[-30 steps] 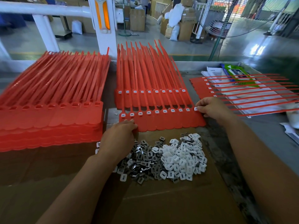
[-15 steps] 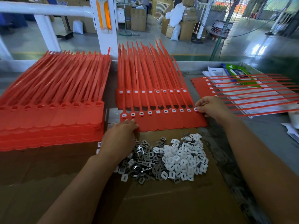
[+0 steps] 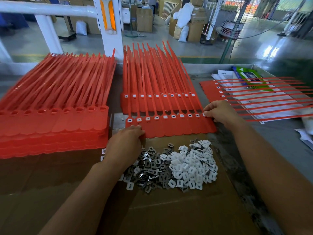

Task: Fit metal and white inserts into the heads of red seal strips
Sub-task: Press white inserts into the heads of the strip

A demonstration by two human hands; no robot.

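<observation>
Mid-bench, the front sheet of red seal strips (image 3: 177,128) lies flat with white caps in its heads. Right hand (image 3: 220,112) pinches a white insert (image 3: 204,114) at the rightmost head. Left hand (image 3: 125,143) lies on the sheet's near-left corner, fingers bent (gripping or just pressing: cannot tell). Just nearer, on cardboard (image 3: 169,214), metal inserts (image 3: 149,168) are heaped beside a white inserts pile (image 3: 191,167). Unfilled stack (image 3: 54,122) at left, sideways sheet (image 3: 207,89) at right.
</observation>
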